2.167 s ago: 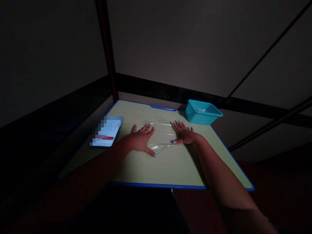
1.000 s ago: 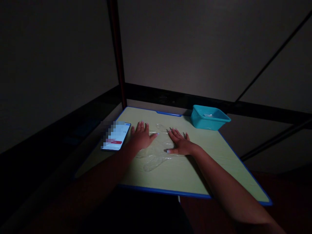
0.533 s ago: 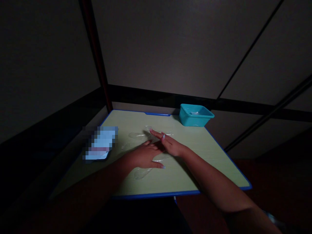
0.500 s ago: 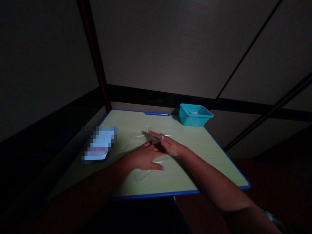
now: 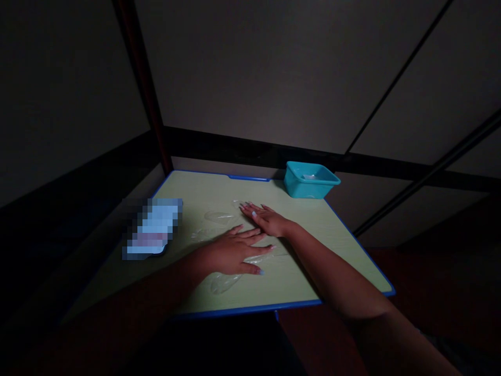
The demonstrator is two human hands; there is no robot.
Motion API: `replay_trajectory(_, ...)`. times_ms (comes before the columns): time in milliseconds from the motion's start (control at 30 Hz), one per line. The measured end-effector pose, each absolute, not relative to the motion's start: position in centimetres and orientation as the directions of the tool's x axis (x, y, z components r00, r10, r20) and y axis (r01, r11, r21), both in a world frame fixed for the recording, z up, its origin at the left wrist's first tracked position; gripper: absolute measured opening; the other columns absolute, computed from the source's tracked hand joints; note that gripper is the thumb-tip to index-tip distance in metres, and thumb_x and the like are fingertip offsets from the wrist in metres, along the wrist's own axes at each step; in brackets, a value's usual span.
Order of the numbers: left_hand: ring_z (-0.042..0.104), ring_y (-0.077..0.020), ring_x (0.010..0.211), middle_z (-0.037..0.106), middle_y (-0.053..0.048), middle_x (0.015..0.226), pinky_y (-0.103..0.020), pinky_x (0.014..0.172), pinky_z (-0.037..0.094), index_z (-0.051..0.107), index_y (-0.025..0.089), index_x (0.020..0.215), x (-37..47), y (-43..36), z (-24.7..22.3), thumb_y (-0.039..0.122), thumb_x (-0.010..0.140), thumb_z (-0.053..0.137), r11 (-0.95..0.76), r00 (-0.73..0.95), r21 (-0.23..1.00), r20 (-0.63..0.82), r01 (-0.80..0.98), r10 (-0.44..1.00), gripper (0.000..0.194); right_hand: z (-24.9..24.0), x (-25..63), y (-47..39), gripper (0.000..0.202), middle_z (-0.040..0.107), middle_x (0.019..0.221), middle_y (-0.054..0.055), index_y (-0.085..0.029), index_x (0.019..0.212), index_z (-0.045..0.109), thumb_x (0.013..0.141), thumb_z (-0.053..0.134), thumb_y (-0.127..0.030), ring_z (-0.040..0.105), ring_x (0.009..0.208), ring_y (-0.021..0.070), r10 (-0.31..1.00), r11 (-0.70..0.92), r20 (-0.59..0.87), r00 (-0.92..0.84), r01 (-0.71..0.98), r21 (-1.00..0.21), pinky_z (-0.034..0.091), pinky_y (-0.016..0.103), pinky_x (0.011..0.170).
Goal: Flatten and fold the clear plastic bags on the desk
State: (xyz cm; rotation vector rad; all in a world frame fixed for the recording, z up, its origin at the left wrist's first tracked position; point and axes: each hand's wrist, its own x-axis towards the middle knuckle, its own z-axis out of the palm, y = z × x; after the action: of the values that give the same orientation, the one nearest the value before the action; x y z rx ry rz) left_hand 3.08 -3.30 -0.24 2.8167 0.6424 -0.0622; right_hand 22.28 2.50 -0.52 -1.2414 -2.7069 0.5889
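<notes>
A thin, clear plastic sheet (image 5: 219, 217) with several rounded lobes, shaped rather like a disposable glove, lies on the pale table (image 5: 313, 261). Its middle is hidden under my hands. My left hand (image 5: 230, 254) rests palm down over the near part, fingers spread and thumb pointing right. Just beyond it, my right hand (image 5: 270, 222) lies palm down with its fingers stretched over the far lobe. The right hand's heel is close to the left fingertips. Neither hand grips anything.
A phone with a blurred screen (image 5: 154, 227) lies at the table's left. At the far right corner stands a turquoise plastic basket (image 5: 311, 183) with something pale inside. Blue edging (image 5: 250, 309) borders the table, and a panelled wall (image 5: 250, 78) rises behind it.
My right hand has come off the back of my left hand and flattened onto the plastic beyond it. The left fingers are spread wider. The view has shifted slightly.
</notes>
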Motion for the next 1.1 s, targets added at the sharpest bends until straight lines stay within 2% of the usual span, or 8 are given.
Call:
replay_trajectory(267, 0.009, -0.0263, 0.139, 0.011, -0.002, 0.152, -0.054, 0.108, 0.006, 0.024, 0.04, 0.14, 3.0, -3.2, -0.3, 0.062, 0.085, 0.041, -0.869, 0.91, 0.273, -0.075, 0.413, 0.408, 0.062, -0.8, 22.9, 3.0, 0.063, 0.015, 0.152, 0.002, -0.028, 0.145, 0.019, 0.091, 0.004, -0.058, 0.006, 0.139, 0.0206, 0.832, 0.501, -0.054, -0.552, 0.791, -0.352, 0.006, 0.053, 0.109)
replay_trajectory(367, 0.01, -0.0261, 0.139, 0.012, -0.002, 0.152, -0.054, 0.108, 0.006, 0.024, 0.04, 0.14, 3.0, -3.2, -0.3, 0.061, 0.085, 0.042, -0.87, 0.911, 0.277, -0.075, 0.409, 0.405, 0.062, -0.3, 23.6, 3.0, 0.074, 0.016, 0.151, 0.006, -0.023, 0.145, 0.023, 0.087, 0.0, -0.064, 0.007, 0.139, 0.0209, 0.904, 0.384, 0.034, -0.427, 0.771, -0.508, 0.006, 0.051, 0.11)
replay_trajectory(433, 0.011, -0.026, 0.139, 0.011, -0.002, 0.152, -0.055, 0.108, 0.007, 0.024, 0.04, 0.14, 2.9, -3.2, -0.2, 0.061, 0.085, 0.042, -0.871, 0.913, 0.278, -0.072, 0.406, 0.402, 0.061, 0.4, 23.7, 2.7, 0.08, 0.021, 0.15, 0.006, -0.022, 0.144, 0.026, 0.085, -0.007, -0.064, 0.014, 0.138, 0.0192, 0.907, 0.363, 0.108, -0.408, 0.626, -0.69, 0.012, 0.046, 0.11)
replay_trajectory(500, 0.011, -0.026, 0.139, 0.011, -0.002, 0.152, -0.055, 0.108, 0.008, 0.023, 0.04, 0.14, 2.9, -3.2, -0.3, 0.06, 0.086, 0.041, -0.873, 0.915, 0.279, -0.07, 0.401, 0.399, 0.061, 1.2, 23.4, 2.1, 0.084, 0.028, 0.148, 0.005, -0.023, 0.143, 0.028, 0.083, -0.013, -0.063, 0.023, 0.136, 0.0184, 0.873, 0.364, 0.135, -0.469, 0.441, -0.82, 0.02, 0.042, 0.109)
replay_trajectory(600, 0.012, -0.0266, 0.139, 0.013, -0.002, 0.152, -0.053, 0.108, 0.008, 0.024, 0.039, 0.141, 2.9, -3.1, -0.4, 0.061, 0.085, 0.041, -0.879, 0.918, 0.273, -0.054, 0.392, 0.393, 0.063, 2.0, 22.2, 0.8, 0.083, 0.031, 0.147, 0.003, -0.024, 0.141, 0.033, 0.082, -0.006, -0.068, 0.029, 0.134, 0.0194, 0.732, 0.317, -0.013, -0.681, 0.358, -0.878, 0.024, 0.041, 0.108)
replay_trajectory(767, 0.025, -0.027, 0.135, 0.028, 0.001, 0.148, -0.045, 0.109, 0.013, 0.028, 0.039, 0.14, 3.0, -3.2, -0.6, 0.061, 0.084, 0.043, -0.871, 0.904, 0.257, -0.031, 0.419, 0.426, 0.062, 1.6, 20.5, 0.0, 0.08, 0.028, 0.148, 0.003, -0.022, 0.141, 0.033, 0.082, 0.015, -0.072, 0.017, 0.138, 0.0174, 0.549, 0.48, -0.148, -0.823, 0.455, -0.75, 0.01, 0.037, 0.112)
replay_trajectory(967, 0.014, -0.0286, 0.138, 0.02, 0.0, 0.151, -0.047, 0.11, 0.006, 0.028, 0.039, 0.139, 3.0, -3.1, -0.7, 0.063, 0.083, 0.044, -0.889, 0.916, 0.237, -0.008, 0.392, 0.402, 0.063, 0.6, 21.4, 1.6, 0.083, 0.025, 0.149, 0.004, -0.019, 0.142, 0.03, 0.082, 0.006, -0.071, 0.01, 0.139, 0.0165, 0.587, 0.55, -0.155, -0.795, 0.531, -0.645, 0.009, 0.037, 0.113)
replay_trajectory(1100, 0.014, -0.027, 0.139, 0.016, 0.0, 0.152, -0.048, 0.11, 0.004, 0.027, 0.04, 0.14, 2.9, -3.0, -0.8, 0.062, 0.083, 0.045, -0.878, 0.914, 0.27, -0.03, 0.396, 0.404, 0.063, 0.0, 21.8, 2.5, 0.073, 0.018, 0.151, 0.002, -0.024, 0.142, 0.029, 0.087, 0.006, -0.066, 0.004, 0.139, 0.0186, 0.652, 0.589, -0.137, -0.745, 0.613, -0.526, 0.006, 0.045, 0.111)
